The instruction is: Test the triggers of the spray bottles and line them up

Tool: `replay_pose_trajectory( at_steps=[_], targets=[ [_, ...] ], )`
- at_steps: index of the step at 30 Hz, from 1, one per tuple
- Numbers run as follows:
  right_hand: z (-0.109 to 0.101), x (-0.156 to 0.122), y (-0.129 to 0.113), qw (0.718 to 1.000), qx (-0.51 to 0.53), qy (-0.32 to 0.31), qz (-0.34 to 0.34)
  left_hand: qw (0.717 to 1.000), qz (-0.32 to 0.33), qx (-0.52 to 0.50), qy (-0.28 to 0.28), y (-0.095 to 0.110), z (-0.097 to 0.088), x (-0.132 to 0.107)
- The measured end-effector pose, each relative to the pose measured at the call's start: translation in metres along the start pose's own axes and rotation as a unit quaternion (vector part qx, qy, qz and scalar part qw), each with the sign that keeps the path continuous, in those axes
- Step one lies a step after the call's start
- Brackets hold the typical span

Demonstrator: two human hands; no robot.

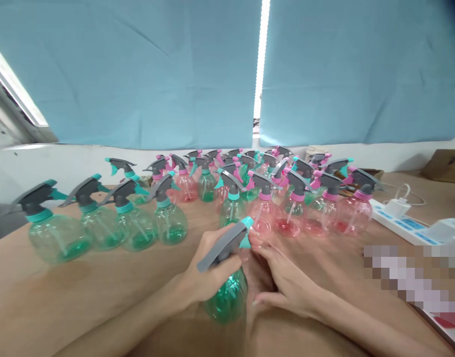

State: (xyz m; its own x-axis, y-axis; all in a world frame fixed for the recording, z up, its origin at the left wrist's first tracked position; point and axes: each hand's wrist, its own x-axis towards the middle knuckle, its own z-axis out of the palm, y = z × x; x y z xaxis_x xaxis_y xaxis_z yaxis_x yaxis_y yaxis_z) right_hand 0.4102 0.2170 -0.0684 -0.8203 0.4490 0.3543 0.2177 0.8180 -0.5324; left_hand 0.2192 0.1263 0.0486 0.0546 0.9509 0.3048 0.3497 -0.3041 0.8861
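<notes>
Head view: left hand [208, 270] clamped on green bottle [226, 301]; right hand [289, 283] spread apart; pink bottles [289, 220] just beyond.

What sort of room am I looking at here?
Probably a small workroom or makeshift workshop, though I can't be sure: many spray bottles stand grouped on a wood-toned table, a power strip lies at the right, and blue curtains hang behind.
</notes>
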Motion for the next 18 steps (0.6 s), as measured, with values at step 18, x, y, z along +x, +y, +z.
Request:
replay_pose_trajectory(
  at_steps=[18],
  targets=[
    [-0.0008,0.0003,-0.0041,0.999,-0.02,-0.006,0.044,0.998,-0.027,-0.046,-0.034,-0.0027,-0.0015,0.0016]
  ],
)
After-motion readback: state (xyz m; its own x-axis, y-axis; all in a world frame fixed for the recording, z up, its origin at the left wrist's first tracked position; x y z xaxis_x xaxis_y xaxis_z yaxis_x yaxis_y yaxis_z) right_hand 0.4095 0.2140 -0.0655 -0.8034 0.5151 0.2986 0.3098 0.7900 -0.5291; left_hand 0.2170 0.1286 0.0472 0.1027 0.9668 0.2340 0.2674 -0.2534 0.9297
